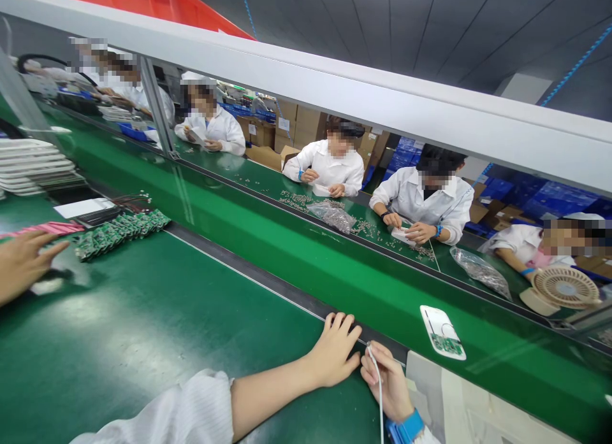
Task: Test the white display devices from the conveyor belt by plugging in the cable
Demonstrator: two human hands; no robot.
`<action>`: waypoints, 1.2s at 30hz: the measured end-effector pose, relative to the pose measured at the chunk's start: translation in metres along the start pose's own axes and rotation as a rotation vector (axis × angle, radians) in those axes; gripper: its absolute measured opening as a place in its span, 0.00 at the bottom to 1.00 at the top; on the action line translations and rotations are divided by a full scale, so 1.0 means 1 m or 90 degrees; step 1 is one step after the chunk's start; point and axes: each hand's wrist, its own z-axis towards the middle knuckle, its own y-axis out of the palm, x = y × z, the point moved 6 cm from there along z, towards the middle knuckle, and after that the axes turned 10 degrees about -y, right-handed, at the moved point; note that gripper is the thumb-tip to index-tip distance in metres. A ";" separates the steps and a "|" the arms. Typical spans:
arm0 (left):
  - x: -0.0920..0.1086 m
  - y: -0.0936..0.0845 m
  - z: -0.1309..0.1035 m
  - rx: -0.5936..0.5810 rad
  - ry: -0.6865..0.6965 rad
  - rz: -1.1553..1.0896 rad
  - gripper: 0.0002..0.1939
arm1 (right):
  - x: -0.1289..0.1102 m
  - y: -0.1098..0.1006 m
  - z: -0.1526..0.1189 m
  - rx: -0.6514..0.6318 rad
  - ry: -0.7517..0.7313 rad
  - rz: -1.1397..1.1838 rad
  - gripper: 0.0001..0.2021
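Observation:
My left hand (pixel 335 351) lies with fingers spread over the dark strip (pixel 296 300) at the edge of the green table (pixel 191 329). Close to its right, my right hand (pixel 389 380) pinches a thin white cable (pixel 380 386) near its end; the cable hangs down past the wrist, where a blue band (pixel 406 426) sits. What lies under my left palm is hidden. Right of both hands, a white device shell with a green circuit board (pixel 443 332) rests on the green belt.
A co-worker's hand (pixel 23 259) is at the left, near a row of green circuit boards (pixel 119 234) and stacked white shells (pixel 36 164). Across the belt (pixel 268 246) several co-workers in white coats sit behind a metal frame. A fan (pixel 567 288) stands far right.

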 end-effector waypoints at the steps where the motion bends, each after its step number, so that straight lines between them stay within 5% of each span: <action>1: 0.000 0.000 0.000 0.000 0.001 -0.001 0.16 | 0.000 0.000 0.000 0.001 0.000 0.001 0.06; 30: -0.002 -0.001 0.003 0.008 -0.018 -0.056 0.15 | 0.000 -0.002 0.001 0.017 0.007 0.022 0.04; 36: -0.005 -0.029 0.019 0.057 -0.113 -0.194 0.14 | -0.002 -0.002 0.002 0.029 0.012 0.039 0.04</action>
